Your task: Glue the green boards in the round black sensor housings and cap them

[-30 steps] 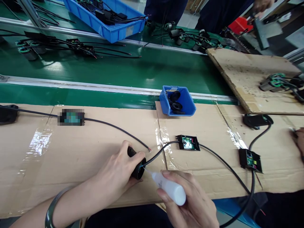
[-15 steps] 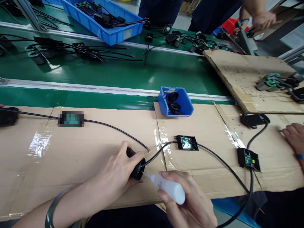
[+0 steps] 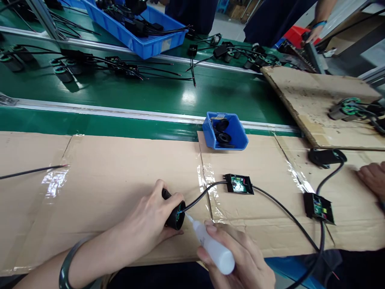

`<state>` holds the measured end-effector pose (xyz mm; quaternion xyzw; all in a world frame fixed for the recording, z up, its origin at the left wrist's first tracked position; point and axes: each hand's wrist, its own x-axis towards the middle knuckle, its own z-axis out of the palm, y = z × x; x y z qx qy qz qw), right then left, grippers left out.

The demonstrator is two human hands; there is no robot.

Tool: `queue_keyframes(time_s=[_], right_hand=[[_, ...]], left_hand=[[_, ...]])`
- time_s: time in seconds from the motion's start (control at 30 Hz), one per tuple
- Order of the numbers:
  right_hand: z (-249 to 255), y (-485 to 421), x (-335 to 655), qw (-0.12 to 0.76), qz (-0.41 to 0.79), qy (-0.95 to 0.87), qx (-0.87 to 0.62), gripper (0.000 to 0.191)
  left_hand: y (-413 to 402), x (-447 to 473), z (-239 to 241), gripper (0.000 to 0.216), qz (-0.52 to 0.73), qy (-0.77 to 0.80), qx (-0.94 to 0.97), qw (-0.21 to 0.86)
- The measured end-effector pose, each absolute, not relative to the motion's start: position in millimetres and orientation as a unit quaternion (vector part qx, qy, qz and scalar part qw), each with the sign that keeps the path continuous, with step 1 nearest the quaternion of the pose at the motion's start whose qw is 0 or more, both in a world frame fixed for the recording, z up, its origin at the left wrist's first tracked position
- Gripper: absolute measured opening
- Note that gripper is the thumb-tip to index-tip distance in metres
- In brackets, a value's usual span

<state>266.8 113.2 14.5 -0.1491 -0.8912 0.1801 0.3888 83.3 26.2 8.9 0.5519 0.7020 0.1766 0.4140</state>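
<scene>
My left hand (image 3: 153, 212) is wrapped around a black cylindrical housing (image 3: 176, 216), tilted on the cardboard with its open end facing right. A black cable (image 3: 200, 196) comes out of that end and runs to a small black box with a circuit board (image 3: 240, 184). Between the thumb and fingers of my right hand (image 3: 240, 257) is a white squeeze bottle (image 3: 215, 247). Its thin nozzle points at the housing's open rim; whether it touches, I cannot tell.
Beyond the cardboard sheet (image 3: 120, 160) stands a small blue bin (image 3: 240, 140) with black round parts. At right lie another circuit box (image 3: 319, 208) and a black housing (image 3: 327, 157), near another person's hand (image 3: 373, 178). A large blue crate (image 3: 150, 47) and wired parts sit farther back.
The cable with its circuit box at the left has slid away leftward, leaving only a cable end in view. The bottle's nozzle has shifted slightly up along the housing's rim.
</scene>
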Motion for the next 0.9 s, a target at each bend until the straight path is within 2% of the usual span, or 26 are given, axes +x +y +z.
queue_keyframes(time_s=[0.3,0.43,0.63,0.8,0.9], right_hand=[[18,113,269,0.392,0.201,-0.884,-0.155,0.017],[24,114,264,0.389,0.246,-0.871,-0.173,0.014],[19,114,258,0.429,0.317,-0.817,-0.22,0.013],[9,118,262,0.479,0.407,-0.737,-0.25,0.015],[10,119,255,0.53,0.483,-0.656,-0.234,0.017]], left_hand=[[30,83,12,0.049,0.175,0.706,0.549,0.413],[29,85,10,0.052,0.184,0.705,0.562,0.392],[22,88,0,0.054,0.203,0.705,0.584,0.348],[22,89,-7,0.046,0.308,0.686,0.569,0.334],[27,91,-7,0.046,0.384,0.67,0.51,0.379]])
